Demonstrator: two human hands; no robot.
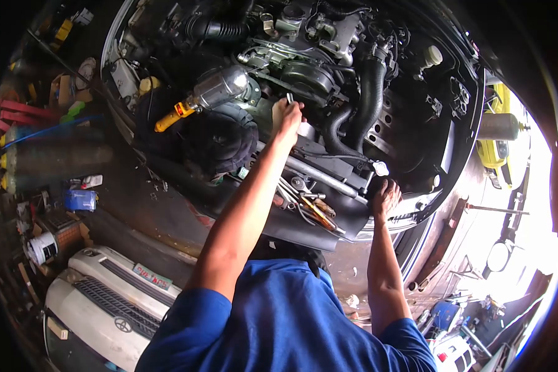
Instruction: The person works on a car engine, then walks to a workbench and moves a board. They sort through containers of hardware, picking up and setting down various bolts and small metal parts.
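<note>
My left hand reaches into the engine bay in front of the belt pulley. Its fingers are closed around a metal tool, whose shiny end pokes up past the fist; the rest is hidden. My right hand rests on the front edge of the bay, near the radiator cap. Its fingers lie over a dark part there, apparently gripping nothing. Between my arms, several hand tools lie on a black cover along the car's front.
A caged work lamp with a yellow handle lies on the left of the bay, above a bundled dark cloth. A thick black hose runs right of my left hand. Behind me stands a white car; gas cylinders lie left.
</note>
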